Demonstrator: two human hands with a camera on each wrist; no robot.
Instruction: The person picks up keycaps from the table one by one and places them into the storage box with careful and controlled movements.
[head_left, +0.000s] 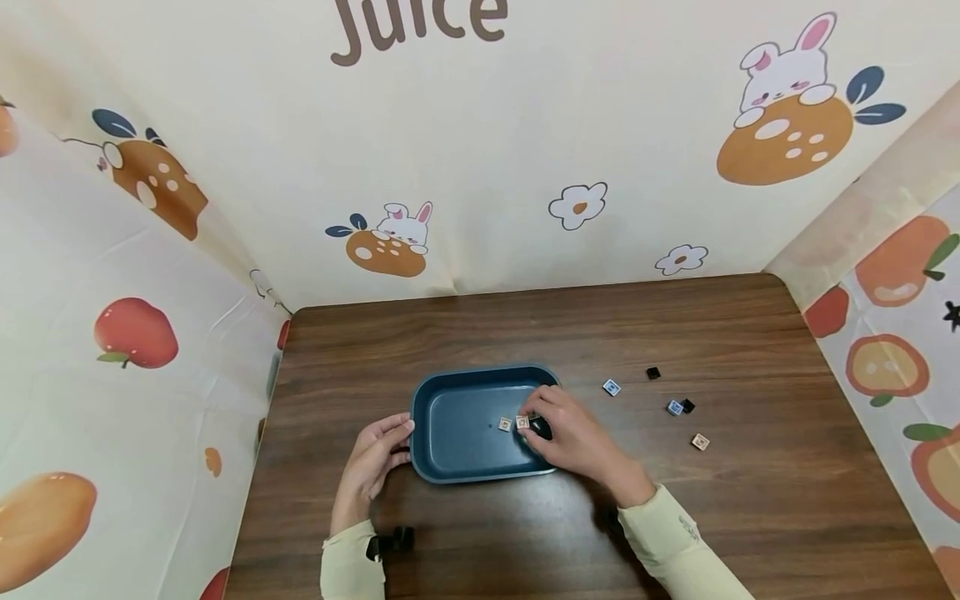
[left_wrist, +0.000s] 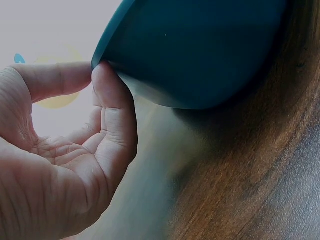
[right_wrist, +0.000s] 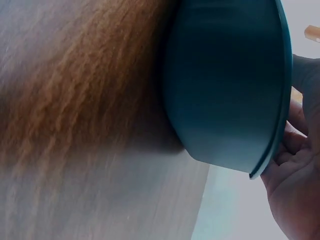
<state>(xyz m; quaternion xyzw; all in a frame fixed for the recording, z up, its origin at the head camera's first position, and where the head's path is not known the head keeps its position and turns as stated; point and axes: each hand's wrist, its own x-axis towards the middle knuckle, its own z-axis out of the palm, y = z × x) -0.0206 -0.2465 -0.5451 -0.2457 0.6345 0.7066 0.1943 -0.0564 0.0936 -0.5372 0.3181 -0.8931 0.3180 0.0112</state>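
A dark blue rectangular tray (head_left: 457, 479) lies on the wooden table. My left hand (head_left: 372, 458) pinches its left rim between thumb and fingers; the left wrist view shows this hand (left_wrist: 75, 145) close up. Over the tray's right side, my right hand (head_left: 573, 433) reaches in with fingers bent. A small beige tile (head_left: 522, 422) with a printed mark sits between its thumb and fingertips. Just left of it, another beige tile (head_left: 506, 424) lies on the tray floor. In the right wrist view the tray wall (right_wrist: 225, 90) hides the fingertips of this hand (right_wrist: 295, 175).
Right of the tray, loose tiles lie on the table (head_left: 750, 517): a blue tile (head_left: 611, 387), a black tile (head_left: 653, 373), another blue tile (head_left: 675, 407) touching a black one (head_left: 688, 406), and a beige tile (head_left: 701, 442). Printed cloth walls surround the table.
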